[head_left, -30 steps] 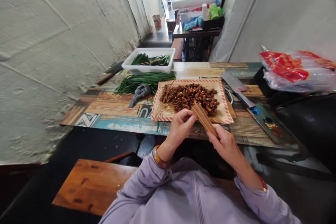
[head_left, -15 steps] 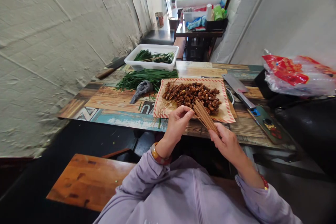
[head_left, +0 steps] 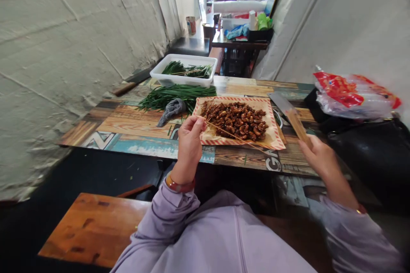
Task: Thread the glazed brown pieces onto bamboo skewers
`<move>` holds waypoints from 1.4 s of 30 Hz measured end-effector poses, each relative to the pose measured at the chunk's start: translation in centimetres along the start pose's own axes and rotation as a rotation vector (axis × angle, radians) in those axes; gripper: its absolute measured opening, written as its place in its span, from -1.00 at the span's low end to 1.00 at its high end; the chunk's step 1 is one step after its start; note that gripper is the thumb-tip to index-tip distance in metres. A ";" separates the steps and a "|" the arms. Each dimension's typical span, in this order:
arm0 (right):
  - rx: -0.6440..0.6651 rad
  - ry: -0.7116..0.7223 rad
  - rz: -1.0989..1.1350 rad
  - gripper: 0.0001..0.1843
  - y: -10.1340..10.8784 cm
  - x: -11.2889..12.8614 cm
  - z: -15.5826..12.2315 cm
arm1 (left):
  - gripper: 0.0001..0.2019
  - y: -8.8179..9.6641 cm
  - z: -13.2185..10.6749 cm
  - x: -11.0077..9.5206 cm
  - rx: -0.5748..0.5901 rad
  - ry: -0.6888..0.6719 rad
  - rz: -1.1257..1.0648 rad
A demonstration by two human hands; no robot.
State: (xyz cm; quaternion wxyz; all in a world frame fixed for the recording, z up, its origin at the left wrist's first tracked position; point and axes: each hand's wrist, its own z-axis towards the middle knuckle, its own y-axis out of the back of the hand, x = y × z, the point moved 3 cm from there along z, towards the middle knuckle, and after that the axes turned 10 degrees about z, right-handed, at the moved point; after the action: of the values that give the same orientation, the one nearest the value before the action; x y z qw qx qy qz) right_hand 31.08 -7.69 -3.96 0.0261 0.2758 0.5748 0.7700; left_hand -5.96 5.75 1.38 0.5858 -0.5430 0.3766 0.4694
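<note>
The thin skewer [head_left: 237, 137] runs from your left hand [head_left: 189, 147] across the near side of a heap of brown pieces [head_left: 243, 119], over the striped paper [head_left: 276, 137]. Its long axis goes sideways, slanting from your fingertips out to the right and back toward the table's near edge, where its far end sits past the paper. From your left grip, the heap lies to the right, right beside the fingertips, so your left hand is clearly the nearer one. You cannot tell whether the skewer touches the pieces or passes just above them, nor whether a second stick lies close along it.

Your left thumb and forefinger are pinched together on the skewer's left end. Your right hand [head_left: 320, 155] is well apart from it, fingers closed around a bundle of sticks [head_left: 297, 124] that points up and left, in front of the cleaver [head_left: 278, 101] as you look.

The skewer looks straight, pale tan and very slender. The pieces are dark, glossy and rounded, packed in a loose mound.
</note>
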 end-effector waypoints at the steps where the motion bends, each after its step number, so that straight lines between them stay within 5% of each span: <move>1: 0.040 0.014 -0.008 -0.57 -0.5 -0.2 0.9 | -0.86 0.0 -0.1 0.0 -0.002 -0.003 0.010; 7: 0.064 0.060 -0.002 -0.51 -2.6 -0.1 4.1 | -0.84 -0.4 -0.4 -0.1 0.006 0.004 0.045; 13: -0.077 0.193 0.071 -0.63 -1.6 2.0 3.0 | -0.88 -0.8 -0.7 0.4 0.042 -0.016 0.099; 17: -0.173 0.363 0.355 -0.67 0.2 7.5 0.6 | -0.87 -1.3 -1.1 0.8 0.075 -0.021 0.145; 21: 0.002 0.602 0.569 -0.71 -0.4 14.7 -2.8 | -0.87 -1.9 -1.9 0.5 0.109 -0.036 0.199; 25: 0.156 0.637 0.681 -0.68 -2.9 18.3 -5.0 | -0.87 -1.6 -2.7 0.3 0.144 -0.040 0.240; 30: 0.149 0.518 0.801 -0.69 -5.3 17.9 -6.0 | -0.84 0.3 -2.3 0.0 0.205 -0.131 0.508; 36: 0.200 0.273 0.902 -0.69 -7.2 14.3 -5.9 | -0.78 3.1 0.1 -1.4 0.206 -0.487 1.287; 42: 0.235 0.122 1.073 -0.67 -8.4 12.7 -5.5 | -0.79 2.3 0.7 -0.9 0.333 -0.495 1.837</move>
State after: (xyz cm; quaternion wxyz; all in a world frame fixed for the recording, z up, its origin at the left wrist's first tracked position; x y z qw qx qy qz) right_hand 15.50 -5.11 -7.58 -0.4342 0.4859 0.4364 0.6205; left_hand -8.50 6.23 1.64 0.1224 0.1677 0.5820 0.7862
